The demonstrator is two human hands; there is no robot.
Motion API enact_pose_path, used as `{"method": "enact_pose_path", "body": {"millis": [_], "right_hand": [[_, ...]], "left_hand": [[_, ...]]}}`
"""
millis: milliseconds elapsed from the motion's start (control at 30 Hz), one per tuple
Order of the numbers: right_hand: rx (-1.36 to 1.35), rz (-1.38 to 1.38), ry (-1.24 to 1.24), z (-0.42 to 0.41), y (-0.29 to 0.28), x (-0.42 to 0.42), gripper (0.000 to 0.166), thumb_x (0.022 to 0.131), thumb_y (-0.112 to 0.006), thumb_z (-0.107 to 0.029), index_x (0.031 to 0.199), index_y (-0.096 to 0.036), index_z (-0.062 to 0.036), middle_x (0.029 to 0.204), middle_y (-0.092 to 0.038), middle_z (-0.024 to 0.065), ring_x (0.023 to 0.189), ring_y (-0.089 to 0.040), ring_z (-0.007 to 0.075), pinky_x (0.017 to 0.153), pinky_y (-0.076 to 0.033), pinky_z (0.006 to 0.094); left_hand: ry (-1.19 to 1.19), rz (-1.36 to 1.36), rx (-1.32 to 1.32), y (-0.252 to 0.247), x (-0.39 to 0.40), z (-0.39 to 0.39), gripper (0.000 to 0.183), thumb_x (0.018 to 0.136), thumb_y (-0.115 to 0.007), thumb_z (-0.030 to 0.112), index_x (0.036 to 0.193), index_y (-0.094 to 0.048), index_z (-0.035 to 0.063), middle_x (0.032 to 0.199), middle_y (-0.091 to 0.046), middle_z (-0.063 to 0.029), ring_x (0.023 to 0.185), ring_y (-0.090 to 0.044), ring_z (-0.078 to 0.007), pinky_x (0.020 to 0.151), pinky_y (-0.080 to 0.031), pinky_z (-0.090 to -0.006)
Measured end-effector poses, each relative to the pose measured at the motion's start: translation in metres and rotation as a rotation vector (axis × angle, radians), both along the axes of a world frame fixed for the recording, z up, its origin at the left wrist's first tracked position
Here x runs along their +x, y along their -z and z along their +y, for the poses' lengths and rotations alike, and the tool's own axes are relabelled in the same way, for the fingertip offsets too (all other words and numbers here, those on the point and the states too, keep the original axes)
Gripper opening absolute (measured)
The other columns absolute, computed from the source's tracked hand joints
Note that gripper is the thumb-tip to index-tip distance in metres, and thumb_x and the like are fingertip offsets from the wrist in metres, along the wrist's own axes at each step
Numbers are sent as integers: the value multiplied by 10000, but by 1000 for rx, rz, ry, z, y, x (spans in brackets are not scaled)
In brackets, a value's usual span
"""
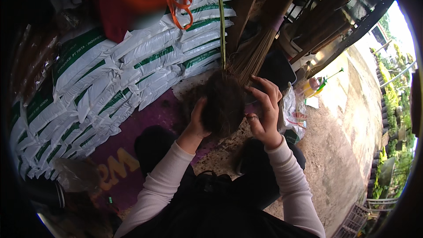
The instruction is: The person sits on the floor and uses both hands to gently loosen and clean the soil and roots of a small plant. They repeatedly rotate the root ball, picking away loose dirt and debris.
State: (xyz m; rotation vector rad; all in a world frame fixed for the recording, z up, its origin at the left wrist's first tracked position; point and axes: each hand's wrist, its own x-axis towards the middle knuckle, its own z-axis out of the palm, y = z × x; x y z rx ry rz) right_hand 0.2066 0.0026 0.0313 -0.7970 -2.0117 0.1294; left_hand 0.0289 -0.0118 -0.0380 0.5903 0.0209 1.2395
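Observation:
A dark, fibrous root ball (223, 105) with soil is held up between my knees. From its top a long, narrow green stem or leaf (222, 23) stretches away from me. My left hand (197, 120) grips the root ball's left side, and part of its fingers is hidden behind it. On the other side my right hand (267, 107) has its fingers apart and curved beside the roots. Dirt marks its thumb and fingertips; whether they touch the root ball I cannot tell. Loose soil (216, 158) lies on the ground below.
White and green filled sacks (148, 61) are stacked at the left, with an orange bag (142, 0) on top. Ahead stands a stick broom (261, 53). To the right are a crumpled plastic bag (292, 115), a yellow and green sprayer (312, 87) and sunlit concrete (343, 122).

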Motion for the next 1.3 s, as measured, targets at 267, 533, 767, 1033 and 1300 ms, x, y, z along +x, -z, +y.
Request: {"method": "enact_pose_path", "body": {"millis": [267, 533, 767, 1033, 1300], "right_hand": [[-31, -52, 49, -2, 3, 0, 540, 824, -525, -526, 1136, -615, -94, 1306, -472, 153, 1167, -429, 315, 982, -225, 415], [-96, -43, 99, -2, 3, -3, 592, 820, -505, -580, 1161, -604, -106, 1386, -382, 171, 1239, -345, 341, 1023, -171, 442], [-126, -129, 104, -1, 3, 0, 568, 798, -547, -588, 1149, -617, -147, 1436, -330, 156, 1271, -300, 344, 1019, -147, 467], [7, -222, 191, -5, -10, -1, 414, 734, -645, -466, 1029, -670, -177, 1393, -413, 113, 1238, -349, 340, 1000, -176, 465], [44, -305, 212, -8, -12, 1, 380, 724, -661, -475, 984, -688, -200, 1379, -433, 95, 1227, -367, 327, 994, -192, 468]], "left_hand": [[-51, 20, -127, 2, 2, 7, 547, 943, -474, 368, 1355, -378, 22, 1281, -506, -135, 1145, -536, -223, 961, -459, -370], [-173, 191, -195, -7, 5, 3, 494, 907, -573, 232, 1331, -421, 27, 1241, -534, -102, 1120, -543, -190, 942, -452, -319], [-279, 311, -70, -8, 6, 3, 504, 898, -582, 176, 1344, -417, 10, 1263, -525, -89, 1132, -524, -163, 969, -412, -295], [-327, 380, -82, 0, 9, 5, 521, 879, -608, 152, 1340, -418, 5, 1253, -530, -81, 1149, -497, -149, 979, -386, -281], [-403, 508, -5, -3, 7, 5, 508, 854, -652, 131, 1300, -447, 3, 1208, -552, -73, 1122, -507, -140, 969, -387, -275]]}}
